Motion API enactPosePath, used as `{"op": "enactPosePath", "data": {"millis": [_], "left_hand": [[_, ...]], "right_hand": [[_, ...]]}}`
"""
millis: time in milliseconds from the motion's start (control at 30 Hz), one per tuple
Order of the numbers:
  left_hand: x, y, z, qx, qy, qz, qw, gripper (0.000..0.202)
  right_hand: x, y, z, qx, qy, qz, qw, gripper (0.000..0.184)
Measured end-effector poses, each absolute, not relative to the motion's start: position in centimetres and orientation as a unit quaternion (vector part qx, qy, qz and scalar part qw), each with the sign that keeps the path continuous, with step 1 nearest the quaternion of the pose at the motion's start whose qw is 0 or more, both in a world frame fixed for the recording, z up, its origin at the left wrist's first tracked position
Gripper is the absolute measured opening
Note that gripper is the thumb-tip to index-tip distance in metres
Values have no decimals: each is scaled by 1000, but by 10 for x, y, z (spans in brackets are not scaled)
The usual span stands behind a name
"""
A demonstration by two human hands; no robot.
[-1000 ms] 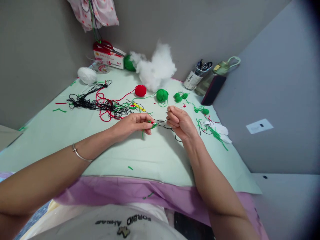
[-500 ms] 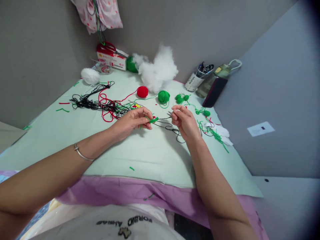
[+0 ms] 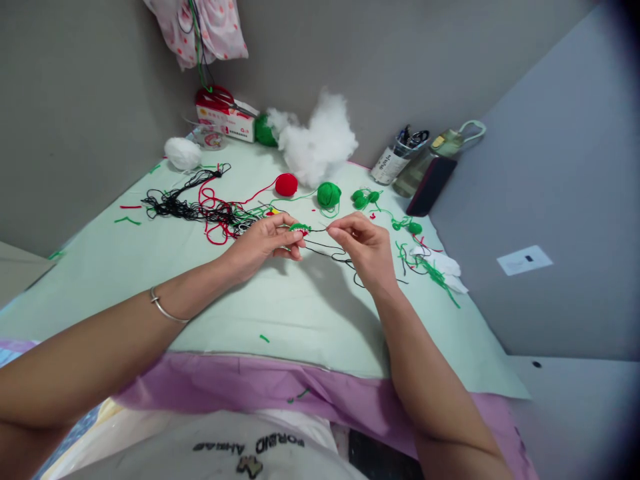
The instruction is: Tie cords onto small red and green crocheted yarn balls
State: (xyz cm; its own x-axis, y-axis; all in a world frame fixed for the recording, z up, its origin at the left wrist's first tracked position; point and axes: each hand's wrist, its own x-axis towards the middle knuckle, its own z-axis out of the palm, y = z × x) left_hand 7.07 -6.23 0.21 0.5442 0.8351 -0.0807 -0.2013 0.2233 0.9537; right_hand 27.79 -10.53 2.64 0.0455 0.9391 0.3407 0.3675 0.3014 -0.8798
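Observation:
My left hand (image 3: 270, 241) is closed in a pinch on a small crocheted piece (image 3: 300, 229), green along the top with white and red below. A strand of black yarn (image 3: 317, 231) runs taut from the piece to my right hand (image 3: 364, 248). The thumb and forefinger of that hand press together on the strand. A thin pale tip shows at those fingers, too small to make out. A looser loop of the black yarn hangs below, between the hands, and passes under my right hand.
Tangled black yarn (image 3: 185, 203) lies left of my hands, with a red ball (image 3: 287, 185) and a green ball (image 3: 329, 195) beyond. White stuffing (image 3: 320, 143), scissors (image 3: 220, 99) on a box, a pen cup (image 3: 389, 165) and a bottle (image 3: 415, 170) stand at the back. Green scraps (image 3: 440, 273) lie right.
My right hand has moved left, closer to the piece, and its fingers have turned toward it. The crocheted piece has tilted, so its white and red part shows more.

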Motion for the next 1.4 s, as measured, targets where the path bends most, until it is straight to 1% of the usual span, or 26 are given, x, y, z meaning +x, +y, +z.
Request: {"op": "enactPosePath", "data": {"millis": [100, 300, 600, 767, 967, 1267, 1400], "left_hand": [[71, -63, 4, 501, 322, 365, 716, 35], [72, -63, 4, 491, 328, 367, 718, 34], [70, -61, 2, 498, 331, 370, 711, 35], [70, -59, -1, 523, 327, 380, 689, 33], [69, -59, -3, 549, 336, 375, 667, 30], [68, -59, -1, 536, 315, 340, 705, 30], [65, -57, 0, 527, 294, 324, 728, 28]], "right_hand": [[274, -110, 27, -498, -693, 210, 477, 8], [272, -113, 25, -490, -757, 120, 415, 11], [274, -113, 24, -488, -785, 59, 376, 15], [274, -114, 25, -489, -794, 41, 358, 17], [276, -113, 24, -491, -798, 50, 346, 18], [276, -112, 24, -484, -789, 87, 370, 15], [278, -111, 24, -482, -769, 147, 393, 13]]}}
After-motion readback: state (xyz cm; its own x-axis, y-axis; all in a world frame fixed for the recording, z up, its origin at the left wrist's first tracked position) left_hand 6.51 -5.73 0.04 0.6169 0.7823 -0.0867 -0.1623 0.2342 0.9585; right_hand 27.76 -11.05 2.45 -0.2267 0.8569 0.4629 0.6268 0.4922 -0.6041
